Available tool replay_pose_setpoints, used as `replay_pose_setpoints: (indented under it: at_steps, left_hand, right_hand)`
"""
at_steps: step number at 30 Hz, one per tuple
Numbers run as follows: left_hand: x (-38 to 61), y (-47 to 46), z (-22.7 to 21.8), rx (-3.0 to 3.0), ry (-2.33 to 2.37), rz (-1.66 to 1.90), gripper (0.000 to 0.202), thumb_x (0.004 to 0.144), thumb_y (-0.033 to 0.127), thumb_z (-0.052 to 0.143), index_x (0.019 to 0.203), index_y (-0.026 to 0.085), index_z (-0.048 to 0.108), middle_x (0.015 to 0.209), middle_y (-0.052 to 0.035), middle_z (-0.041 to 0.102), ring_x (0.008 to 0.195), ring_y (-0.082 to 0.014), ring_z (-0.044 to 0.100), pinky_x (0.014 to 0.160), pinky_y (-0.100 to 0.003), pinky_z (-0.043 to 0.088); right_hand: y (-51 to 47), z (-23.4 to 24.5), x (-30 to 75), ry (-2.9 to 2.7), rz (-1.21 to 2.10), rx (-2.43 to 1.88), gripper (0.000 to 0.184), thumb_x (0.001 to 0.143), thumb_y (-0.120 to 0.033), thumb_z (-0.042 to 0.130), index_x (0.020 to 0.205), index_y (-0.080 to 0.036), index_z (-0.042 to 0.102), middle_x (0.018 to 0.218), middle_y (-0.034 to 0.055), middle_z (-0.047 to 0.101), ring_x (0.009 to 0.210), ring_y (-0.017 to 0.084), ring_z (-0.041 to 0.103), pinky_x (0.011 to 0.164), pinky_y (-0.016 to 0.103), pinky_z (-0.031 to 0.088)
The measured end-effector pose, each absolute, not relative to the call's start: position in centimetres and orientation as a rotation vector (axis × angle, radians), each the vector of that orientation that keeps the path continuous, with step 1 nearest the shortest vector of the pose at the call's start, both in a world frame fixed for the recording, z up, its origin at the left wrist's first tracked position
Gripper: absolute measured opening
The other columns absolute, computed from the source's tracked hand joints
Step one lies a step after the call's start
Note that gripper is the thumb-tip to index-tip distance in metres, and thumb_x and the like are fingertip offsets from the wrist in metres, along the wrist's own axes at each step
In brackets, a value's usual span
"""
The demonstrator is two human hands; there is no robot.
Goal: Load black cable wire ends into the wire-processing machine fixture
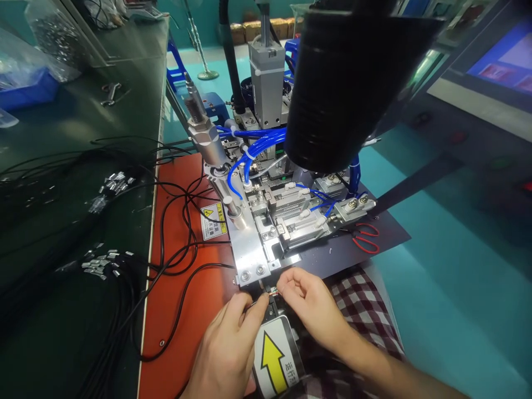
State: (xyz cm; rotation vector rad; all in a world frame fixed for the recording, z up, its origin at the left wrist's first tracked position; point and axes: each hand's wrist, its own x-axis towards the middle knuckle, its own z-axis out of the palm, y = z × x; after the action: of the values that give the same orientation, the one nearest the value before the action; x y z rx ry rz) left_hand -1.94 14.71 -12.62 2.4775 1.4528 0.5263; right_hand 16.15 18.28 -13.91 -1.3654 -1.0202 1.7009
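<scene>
Close together at the front edge of a metal machine plate [248, 255], my two hands are both closed in a pinch. Between their fingertips show thin coloured wires [273, 292], apparently at a cable's end. My left hand [226, 343] pinches them from the left with thumb and forefinger. From the other side my right hand [310, 305] grips the wire tips, its fingers curled. Just under the wires is a small black guide block [271, 310]. Below it lies a white plate with a yellow arrow [272, 363]. The fingers partly hide the wires.
Black cables [183, 266] loop over the orange board, with metal-ended bundles [102, 263] on the dark bench. A wide black hose [332, 100] hangs over the machine's cylinders [305, 230] and blue tubes [266, 144]. Red-handled scissors [366, 238] lie at the right. A screen [505, 61] stands upper right.
</scene>
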Motion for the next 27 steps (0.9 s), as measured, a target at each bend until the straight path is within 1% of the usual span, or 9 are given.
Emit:
replay_pose_setpoints:
  at_steps: [2, 4, 7, 9, 11, 14, 19, 24, 27]
  left_hand:
    - [-1.94, 14.73, -12.69, 2.468, 1.45, 0.534, 0.051, 0.081, -0.002, 0.037, 0.123, 0.02, 0.055, 0.096, -0.0073, 0.056, 0.077, -0.0165, 0.059, 0.066, -0.024, 0.052]
    - [-1.92, 14.78, -12.7, 2.454, 1.446, 0.536, 0.05, 0.082, -0.002, 0.037, 0.123, 0.021, 0.055, 0.095, -0.0069, 0.055, 0.075, -0.0161, 0.058, 0.065, -0.024, 0.052]
    - [-1.85, 14.87, -12.6, 2.442, 1.441, 0.533, 0.049, 0.083, -0.002, 0.036, 0.123, 0.02, 0.056, 0.094, -0.0067, 0.056, 0.074, -0.0157, 0.058, 0.065, -0.024, 0.051]
    - [-1.81, 14.88, -12.58, 2.446, 1.44, 0.554, 0.049, 0.083, -0.001, 0.037, 0.123, 0.019, 0.055, 0.094, -0.0065, 0.056, 0.075, -0.0156, 0.059, 0.067, -0.024, 0.051]
    - [-1.82, 14.84, -12.7, 2.442, 1.439, 0.593, 0.047, 0.084, 0.0, 0.036, 0.123, 0.019, 0.056, 0.093, -0.0062, 0.056, 0.075, -0.0151, 0.059, 0.067, -0.024, 0.051]
    - [-1.94, 14.76, -13.1, 2.428, 1.437, 0.63, 0.046, 0.086, 0.002, 0.035, 0.122, 0.02, 0.057, 0.093, -0.0066, 0.056, 0.075, -0.0151, 0.06, 0.066, -0.023, 0.052]
    - [-2.13, 14.93, -13.49, 2.411, 1.388, 0.63, 0.04, 0.09, 0.008, 0.037, 0.123, 0.02, 0.056, 0.096, -0.0074, 0.057, 0.08, -0.016, 0.061, 0.069, -0.024, 0.053]
    - [-2.12, 15.14, -13.11, 2.399, 1.364, 0.625, 0.036, 0.093, 0.011, 0.038, 0.123, 0.019, 0.055, 0.098, -0.008, 0.058, 0.083, -0.0164, 0.061, 0.073, -0.024, 0.053]
    - [-2.09, 15.16, -12.84, 2.389, 1.353, 0.599, 0.036, 0.093, 0.011, 0.038, 0.124, 0.019, 0.054, 0.099, -0.0082, 0.058, 0.084, -0.0164, 0.06, 0.075, -0.025, 0.053]
  right_hand:
    - [18.62, -14.31, 16.36, -0.948, 1.834, -1.341, 0.019, 0.081, -0.034, 0.056, 0.07, -0.018, 0.055, 0.054, -0.0072, 0.04, 0.043, 0.008, 0.03, 0.041, 0.022, 0.023]
    - [18.84, -14.56, 16.6, -0.958, 1.874, -1.325, 0.025, 0.081, -0.039, 0.058, 0.069, -0.017, 0.056, 0.053, -0.0072, 0.042, 0.04, 0.006, 0.03, 0.04, 0.021, 0.022]
    - [18.83, -14.33, 16.77, -0.969, 1.84, -1.317, 0.034, 0.082, -0.048, 0.058, 0.071, -0.016, 0.055, 0.059, -0.0057, 0.049, 0.04, 0.005, 0.035, 0.043, 0.021, 0.027]
    - [18.67, -13.95, 16.66, -0.981, 1.805, -1.318, 0.038, 0.081, -0.054, 0.057, 0.072, -0.017, 0.053, 0.061, -0.0054, 0.05, 0.04, 0.005, 0.038, 0.043, 0.021, 0.029]
    - [18.52, -13.67, 16.46, -0.992, 1.787, -1.311, 0.04, 0.078, -0.056, 0.06, 0.071, -0.018, 0.052, 0.059, -0.0059, 0.049, 0.04, 0.006, 0.039, 0.042, 0.021, 0.029]
    - [18.4, -13.76, 16.2, -0.991, 1.779, -1.285, 0.037, 0.077, -0.053, 0.062, 0.07, -0.018, 0.051, 0.056, -0.0067, 0.048, 0.041, 0.007, 0.04, 0.043, 0.021, 0.03]
    - [18.21, -14.51, 16.15, -1.042, 1.788, -1.3, 0.03, 0.087, -0.046, 0.054, 0.074, -0.019, 0.05, 0.045, -0.0078, 0.047, 0.043, 0.01, 0.042, 0.047, 0.022, 0.033]
    - [17.9, -14.25, 16.18, -1.171, 1.684, -1.346, 0.026, 0.092, -0.041, 0.048, 0.076, -0.02, 0.05, 0.047, -0.0069, 0.049, 0.044, 0.011, 0.046, 0.048, 0.022, 0.035]
    - [18.02, -13.77, 16.19, -1.177, 1.655, -1.37, 0.024, 0.09, -0.038, 0.051, 0.075, -0.02, 0.05, 0.046, -0.0072, 0.049, 0.043, 0.01, 0.046, 0.048, 0.022, 0.033]
